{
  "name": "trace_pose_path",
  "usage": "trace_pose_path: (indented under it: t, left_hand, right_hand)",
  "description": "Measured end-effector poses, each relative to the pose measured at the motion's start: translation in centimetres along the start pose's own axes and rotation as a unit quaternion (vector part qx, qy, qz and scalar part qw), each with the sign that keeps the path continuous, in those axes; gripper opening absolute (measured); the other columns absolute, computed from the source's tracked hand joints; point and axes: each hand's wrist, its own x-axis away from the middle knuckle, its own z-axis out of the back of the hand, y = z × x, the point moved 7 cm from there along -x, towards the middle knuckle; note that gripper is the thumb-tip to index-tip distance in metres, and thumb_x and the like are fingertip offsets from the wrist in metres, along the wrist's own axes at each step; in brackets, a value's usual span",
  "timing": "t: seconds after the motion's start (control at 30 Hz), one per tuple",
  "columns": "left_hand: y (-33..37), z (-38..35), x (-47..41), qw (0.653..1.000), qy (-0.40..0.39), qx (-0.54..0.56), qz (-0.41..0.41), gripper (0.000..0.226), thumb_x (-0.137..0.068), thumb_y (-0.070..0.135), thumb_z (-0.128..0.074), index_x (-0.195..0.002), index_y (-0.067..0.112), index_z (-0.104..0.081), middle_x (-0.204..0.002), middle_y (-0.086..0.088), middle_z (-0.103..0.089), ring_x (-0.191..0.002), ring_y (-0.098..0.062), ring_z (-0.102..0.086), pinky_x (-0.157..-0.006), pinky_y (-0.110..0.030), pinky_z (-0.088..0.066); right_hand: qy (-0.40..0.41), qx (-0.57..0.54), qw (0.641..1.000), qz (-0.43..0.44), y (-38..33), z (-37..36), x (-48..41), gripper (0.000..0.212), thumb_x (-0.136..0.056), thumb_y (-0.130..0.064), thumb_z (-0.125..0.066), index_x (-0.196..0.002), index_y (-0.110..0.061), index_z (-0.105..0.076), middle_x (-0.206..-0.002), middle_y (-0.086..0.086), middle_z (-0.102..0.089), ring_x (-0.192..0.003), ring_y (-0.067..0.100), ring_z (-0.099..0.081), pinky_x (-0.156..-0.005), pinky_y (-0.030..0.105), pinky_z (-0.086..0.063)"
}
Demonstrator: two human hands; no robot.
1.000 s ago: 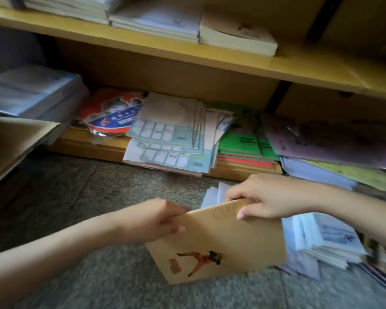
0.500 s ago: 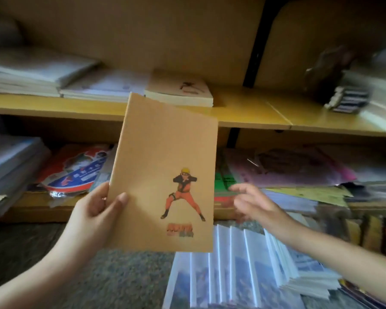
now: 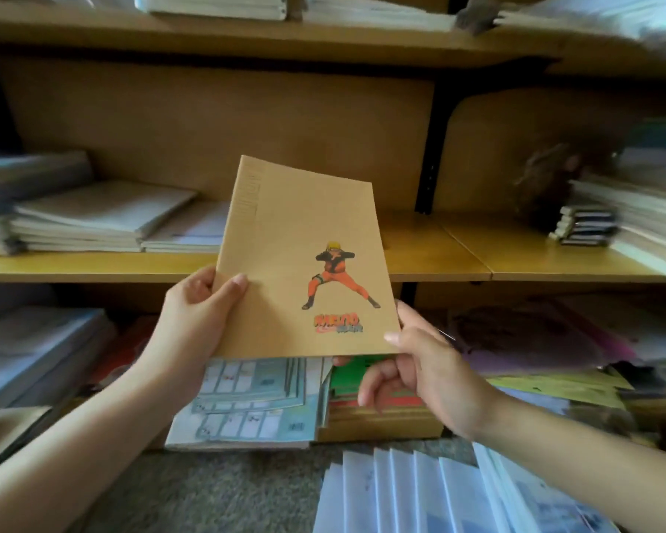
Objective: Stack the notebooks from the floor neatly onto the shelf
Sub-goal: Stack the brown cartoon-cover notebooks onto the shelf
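A tan notebook [image 3: 304,259] with an orange cartoon figure on its cover is held up in front of the middle wooden shelf [image 3: 458,259]. My left hand [image 3: 193,317] grips its lower left edge, thumb on the cover. My right hand [image 3: 416,363] pinches its lower right corner, thumb on top and fingers underneath. More notebooks [image 3: 439,494] with pale blue and white covers lie fanned out on the floor at the lower right.
Stacks of white notebooks [image 3: 104,221] sit on the middle shelf at the left, more stacks [image 3: 600,225] at the right. The bottom shelf holds grid-printed booklets [image 3: 247,402], green ones [image 3: 362,378] and loose papers [image 3: 535,340]. The floor [image 3: 208,494] is grey and speckled.
The tan notebook rose from the floor to the middle shelf's height. My right hand, off it half a second ago, now pinches its lower right corner. The view tilted upward.
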Motion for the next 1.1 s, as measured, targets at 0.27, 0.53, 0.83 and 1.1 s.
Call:
trace_pose_path:
  t: [0.27, 0.53, 0.83, 1.1]
  left_hand:
    - [-1.3, -4.2, -3.7, 0.993, -0.034, 0.084, 0.077, 0.024, -0.099, 0.035, -0.040, -0.113, 0.019, -0.051, -0.107, -0.004, -0.058, -0.095, -0.020, -0.062, -0.066, -0.035, -0.054]
    - [-2.7, -2.6, -4.4, 0.998, -0.048, 0.019, 0.025, 0.025, -0.099, 0.024, -0.040, -0.120, 0.016, -0.051, -0.108, 0.003, -0.057, -0.103, -0.015, -0.061, -0.063, -0.025, -0.057]
    - [-4.1, 1.0, -5.7, 0.999, -0.007, -0.040, 0.012, 0.017, -0.096, 0.007, -0.047, -0.100, 0.018, -0.058, -0.104, -0.001, -0.062, -0.100, -0.016, -0.063, -0.085, -0.041, -0.053]
    - [-1.8, -1.1, -5.4, 0.988, -0.074, -0.114, -0.067, 0.019, -0.092, 0.005, -0.050, -0.088, 0.020, -0.063, -0.101, -0.001, -0.063, -0.100, -0.021, -0.062, -0.081, -0.035, -0.053]
  right_hand:
    - [0.164, -0.024, 0.984, -0.063, -1.5, 8.4, -8.0, 0.027, -0.100, -0.009, -0.036, -0.122, -0.010, -0.051, -0.065, 0.005, -0.062, -0.040, 0.004, -0.035, -0.034, 0.013, -0.028]
    - [0.220, -0.027, 0.959, -0.177, 1.0, 13.7, -15.0, 0.022, -0.098, -0.019, -0.047, -0.115, -0.006, -0.049, -0.070, 0.004, -0.059, -0.037, 0.004, -0.029, -0.032, 0.012, -0.025]
    - [0.240, 0.234, 0.918, -0.213, 0.9, 13.7, -18.7, 0.037, -0.088, -0.028, -0.064, -0.116, -0.005, -0.055, -0.070, 0.001, -0.044, -0.047, 0.007, -0.028, -0.037, 0.014, -0.025]
    - [0.308, 0.347, 0.879, -0.110, 0.7, 13.4, -19.1, 0.054, -0.092, -0.035, -0.056, -0.139, -0.010, -0.043, -0.130, 0.009, -0.054, -0.071, 0.014, -0.052, -0.059, 0.020, -0.042]
